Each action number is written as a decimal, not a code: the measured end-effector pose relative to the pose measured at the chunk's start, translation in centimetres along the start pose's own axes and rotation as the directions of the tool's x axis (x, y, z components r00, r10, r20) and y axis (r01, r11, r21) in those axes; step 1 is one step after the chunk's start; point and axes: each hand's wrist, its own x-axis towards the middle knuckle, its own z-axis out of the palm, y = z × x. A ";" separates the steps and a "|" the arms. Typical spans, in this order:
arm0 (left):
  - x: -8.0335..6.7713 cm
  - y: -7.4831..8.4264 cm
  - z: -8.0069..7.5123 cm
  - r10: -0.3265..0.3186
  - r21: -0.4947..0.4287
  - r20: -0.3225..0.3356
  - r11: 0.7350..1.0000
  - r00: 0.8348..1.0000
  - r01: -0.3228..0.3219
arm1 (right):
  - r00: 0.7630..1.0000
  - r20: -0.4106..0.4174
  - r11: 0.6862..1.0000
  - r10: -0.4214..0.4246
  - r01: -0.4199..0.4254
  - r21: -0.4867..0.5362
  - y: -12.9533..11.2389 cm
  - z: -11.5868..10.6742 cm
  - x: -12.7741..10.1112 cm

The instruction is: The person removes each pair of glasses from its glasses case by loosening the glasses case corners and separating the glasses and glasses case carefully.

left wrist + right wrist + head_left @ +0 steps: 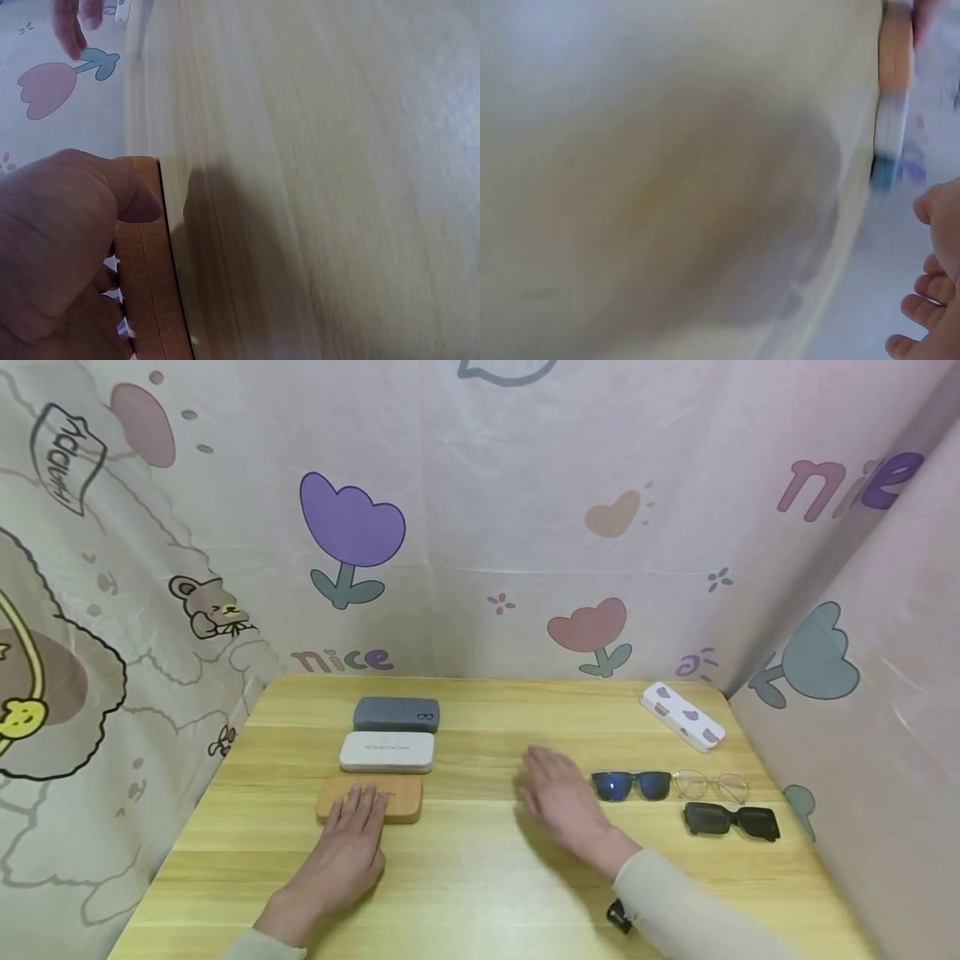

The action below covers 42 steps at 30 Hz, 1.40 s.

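Note:
Straight fingers of my left hand (345, 852) rest on top of an orange-brown glasses case (405, 803), the nearest of a row of three. In the left wrist view the thumb lies along the edge of this case (142, 262), which is closed. Behind it lie a white glasses case (387, 752) and a dark blue-grey glasses case (396, 714). My right hand (562, 806) hovers over the middle of the table with loosely extended fingers, holding nothing. Just right of it are sunglasses with blue lenses (633, 786).
Thin-framed clear glasses (711, 786) and black sunglasses (731, 821) lie on the right of the wooden table (480, 877). A white case with grey patches (682, 717) sits at the back right. Printed curtains (480, 527) stand behind and on both sides.

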 end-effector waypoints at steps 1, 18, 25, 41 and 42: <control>0.0 0.0 0.0 0.000 -0.001 -0.001 1.000 1.000 0.000 | 0.999 -0.004 0.999 0.042 -0.042 0.004 1.0 -0.4 0.0; 0.0 0.2 -0.1 -0.003 -0.009 0.010 1.000 1.000 0.003 | 0.811 0.150 0.818 0.566 -0.574 0.016 20.3 -4.6 -2.2; 0.2 0.7 0.3 0.004 -0.029 0.021 1.000 1.000 -0.003 | 0.739 0.268 0.765 0.618 -0.643 0.008 23.3 -4.9 -3.4; 0.5 1.0 0.4 0.018 -0.034 0.014 0.999 1.000 -0.017 | 0.720 0.439 0.787 0.537 -0.615 0.046 19.9 -4.2 -0.3; 0.6 1.0 0.3 0.020 -0.033 0.013 0.999 1.000 -0.020 | 0.728 0.435 0.796 0.530 -0.604 0.042 19.2 -3.9 0.1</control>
